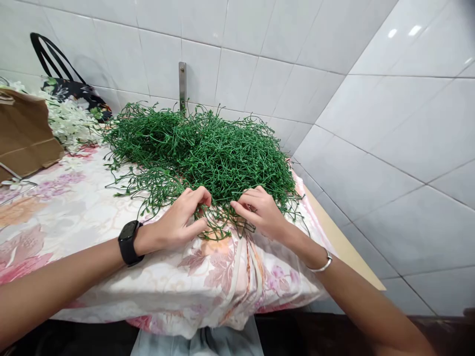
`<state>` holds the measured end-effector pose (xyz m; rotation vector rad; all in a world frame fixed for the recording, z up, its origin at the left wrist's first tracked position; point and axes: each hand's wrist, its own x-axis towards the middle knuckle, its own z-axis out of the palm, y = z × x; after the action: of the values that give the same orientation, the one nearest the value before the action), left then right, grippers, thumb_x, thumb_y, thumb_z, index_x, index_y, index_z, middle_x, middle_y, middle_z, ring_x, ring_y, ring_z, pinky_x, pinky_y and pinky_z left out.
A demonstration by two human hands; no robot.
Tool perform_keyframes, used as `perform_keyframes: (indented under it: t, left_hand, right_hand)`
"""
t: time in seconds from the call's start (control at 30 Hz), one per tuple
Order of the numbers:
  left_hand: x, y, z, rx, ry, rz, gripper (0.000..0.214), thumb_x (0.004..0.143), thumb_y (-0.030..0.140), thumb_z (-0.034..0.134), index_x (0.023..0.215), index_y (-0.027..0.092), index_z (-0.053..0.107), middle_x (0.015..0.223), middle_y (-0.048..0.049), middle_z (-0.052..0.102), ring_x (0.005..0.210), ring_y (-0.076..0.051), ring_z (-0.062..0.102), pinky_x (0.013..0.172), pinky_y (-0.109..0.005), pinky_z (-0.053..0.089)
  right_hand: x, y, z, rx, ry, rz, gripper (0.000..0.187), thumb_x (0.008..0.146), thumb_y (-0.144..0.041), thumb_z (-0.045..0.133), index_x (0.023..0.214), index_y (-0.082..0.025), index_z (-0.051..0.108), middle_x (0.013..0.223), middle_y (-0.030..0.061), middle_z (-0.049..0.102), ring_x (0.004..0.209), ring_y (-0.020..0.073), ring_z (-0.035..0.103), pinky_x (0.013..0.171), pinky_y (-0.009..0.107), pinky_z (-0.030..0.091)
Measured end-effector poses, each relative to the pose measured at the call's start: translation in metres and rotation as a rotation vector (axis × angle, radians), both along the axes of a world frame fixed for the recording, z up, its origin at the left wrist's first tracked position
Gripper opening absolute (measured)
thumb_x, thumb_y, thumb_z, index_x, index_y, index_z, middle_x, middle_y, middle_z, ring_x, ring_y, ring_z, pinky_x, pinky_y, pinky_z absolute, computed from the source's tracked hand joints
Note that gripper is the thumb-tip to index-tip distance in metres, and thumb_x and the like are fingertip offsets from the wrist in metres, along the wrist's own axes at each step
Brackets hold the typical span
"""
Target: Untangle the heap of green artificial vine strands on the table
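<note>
A large tangled heap of green artificial flower stems (237, 153) lies on the flower-patterned cloth, thin and branched with small knobs at the tips. My left hand (185, 215), wearing a black watch, is at the heap's front edge. Its thumb and curled forefinger stand apart, with loose stems around and behind them. My right hand (261, 212), with a silver bangle at the wrist, is a short way to the right. Thumb and fingers come together there on green stems at the near edge. Some fingertips of both hands are hidden among the stems.
White artificial blossoms (72, 121) are piled at the left, beside a brown paper bag (25, 131). Behind them stands a dark floral bag (76, 94) with black handles. The patterned cloth (122, 291) hangs bunched over the front edge. White tiled walls close off the back and right.
</note>
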<state>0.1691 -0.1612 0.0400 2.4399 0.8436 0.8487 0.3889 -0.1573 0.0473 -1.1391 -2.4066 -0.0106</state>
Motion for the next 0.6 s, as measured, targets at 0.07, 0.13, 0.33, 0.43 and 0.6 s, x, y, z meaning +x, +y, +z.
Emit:
perform_keyframes:
  t: [0.07, 0.13, 0.33, 0.43, 0.6]
  left_hand:
    - [0.000, 0.000, -0.001, 0.007, -0.018, 0.011, 0.005, 0.076, 0.018, 0.034, 0.080, 0.017, 0.037, 0.078, -0.0018, 0.044, 0.073, -0.015, 0.039, 0.067, -0.031, 0.034]
    - [0.002, 0.000, -0.003, 0.028, -0.032, 0.057, 0.005, 0.077, 0.015, 0.034, 0.080, 0.017, 0.037, 0.077, -0.0015, 0.045, 0.072, -0.015, 0.039, 0.067, -0.031, 0.034]
    - [0.006, 0.000, -0.008, 0.119, 0.035, 0.051, 0.005, 0.081, 0.022, 0.042, 0.083, 0.016, 0.043, 0.080, -0.0014, 0.051, 0.073, -0.014, 0.041, 0.067, -0.029, 0.033]
    - [0.007, -0.001, -0.009, 0.163, 0.096, 0.025, 0.007, 0.082, 0.022, 0.042, 0.084, 0.016, 0.044, 0.081, -0.0020, 0.052, 0.072, -0.014, 0.041, 0.067, -0.029, 0.032]
    - [0.008, -0.002, -0.012, 0.222, 0.146, 0.005, 0.010, 0.084, 0.024, 0.039, 0.084, 0.015, 0.044, 0.079, -0.0029, 0.051, 0.070, -0.014, 0.041, 0.067, -0.030, 0.031]
  right_hand:
    - [0.001, -0.001, 0.002, 0.022, 0.058, -0.021, 0.028, 0.084, -0.032, 0.042, 0.061, -0.016, 0.048, 0.056, -0.0037, 0.046, 0.056, 0.0065, 0.039, 0.068, 0.025, 0.028]
    - [-0.001, -0.003, 0.003, 0.038, 0.109, -0.037, 0.027, 0.083, -0.031, 0.043, 0.061, -0.016, 0.046, 0.054, -0.0047, 0.043, 0.054, 0.0061, 0.037, 0.067, 0.024, 0.029]
    - [-0.008, -0.014, 0.003, -0.033, 0.081, 0.050, 0.042, 0.087, -0.034, 0.034, 0.049, -0.015, 0.033, 0.047, -0.0053, 0.032, 0.048, 0.0050, 0.028, 0.060, 0.024, 0.025]
    - [-0.010, -0.019, 0.004, -0.037, 0.074, 0.104, 0.045, 0.089, -0.038, 0.026, 0.054, -0.015, 0.045, 0.052, -0.0037, 0.043, 0.051, 0.0054, 0.035, 0.061, 0.025, 0.024]
    - [-0.020, -0.026, 0.003, 0.048, -0.029, 0.174, 0.037, 0.079, -0.049, 0.044, 0.078, -0.014, 0.056, 0.063, -0.0009, 0.051, 0.061, 0.0087, 0.042, 0.063, 0.025, 0.026]
